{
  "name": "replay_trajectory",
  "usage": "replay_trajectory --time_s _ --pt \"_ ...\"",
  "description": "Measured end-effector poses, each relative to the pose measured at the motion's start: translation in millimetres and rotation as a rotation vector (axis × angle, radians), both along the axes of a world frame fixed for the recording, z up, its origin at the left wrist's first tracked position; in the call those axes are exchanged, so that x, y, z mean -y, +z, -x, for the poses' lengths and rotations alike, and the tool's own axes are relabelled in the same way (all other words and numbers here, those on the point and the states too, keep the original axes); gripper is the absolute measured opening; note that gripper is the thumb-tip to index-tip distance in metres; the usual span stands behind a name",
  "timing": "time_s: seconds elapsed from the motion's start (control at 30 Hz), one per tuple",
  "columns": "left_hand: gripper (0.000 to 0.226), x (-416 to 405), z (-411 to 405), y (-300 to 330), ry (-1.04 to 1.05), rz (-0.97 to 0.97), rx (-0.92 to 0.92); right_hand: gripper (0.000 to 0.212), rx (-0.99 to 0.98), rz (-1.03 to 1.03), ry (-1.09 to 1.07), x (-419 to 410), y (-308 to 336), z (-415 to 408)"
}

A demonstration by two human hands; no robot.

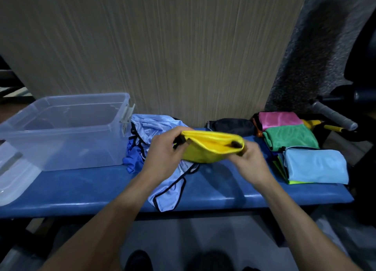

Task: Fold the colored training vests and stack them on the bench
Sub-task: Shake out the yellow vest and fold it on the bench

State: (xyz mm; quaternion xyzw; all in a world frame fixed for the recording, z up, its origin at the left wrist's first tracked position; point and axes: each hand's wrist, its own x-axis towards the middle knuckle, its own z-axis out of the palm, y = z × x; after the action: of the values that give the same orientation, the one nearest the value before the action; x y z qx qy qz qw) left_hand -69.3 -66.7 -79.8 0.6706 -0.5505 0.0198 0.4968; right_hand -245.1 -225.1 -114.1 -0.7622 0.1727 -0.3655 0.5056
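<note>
A long blue padded bench (81,191) runs from left to right across the scene, in front of a pale wood-grain panel (162,46). On its left end stands one clear plastic storage box (61,132), open at the top, with a clear lid (14,179) lying just beside it at the near left. Near the middle of the bench lie loose unfolded vests: one pale blue shiny vest with black trim (168,185) spilling toward the near edge, and one darker blue vest (134,154) bunched against the box. At the right end sit folded vests: one light blue folded vest (315,165) nearest, on top of a lime-green layer showing at its edge; one green folded vest (291,138) behind it; and one pink folded vest (278,120) farthest, with an orange edge under it. One black bundle of fabric (232,126) lies at the far edge, left of the pink one. Above the middle of the bench, the person holds one yellow folded vest (207,148) with black trim, lifted off the surface. The left hand (164,154) grips its left end with curled fingers and thumb, and the right hand (250,158) pinches its right end, fingers curled round the fabric.
</note>
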Motion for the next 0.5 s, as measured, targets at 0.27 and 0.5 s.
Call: replay_trajectory --time_s 0.27,0.5 --pt "0.012 50.0 3.8 39.3 -0.073 0.145 -0.333 0.008 0.204 -0.197 -0.132 13.0 34.1 -0.6" --pt "0.005 111.8 -53.5 -80.9 0.255 -0.326 -0.691 0.055 -0.361 -0.770 -0.043 26.2 -39.6 -1.5"
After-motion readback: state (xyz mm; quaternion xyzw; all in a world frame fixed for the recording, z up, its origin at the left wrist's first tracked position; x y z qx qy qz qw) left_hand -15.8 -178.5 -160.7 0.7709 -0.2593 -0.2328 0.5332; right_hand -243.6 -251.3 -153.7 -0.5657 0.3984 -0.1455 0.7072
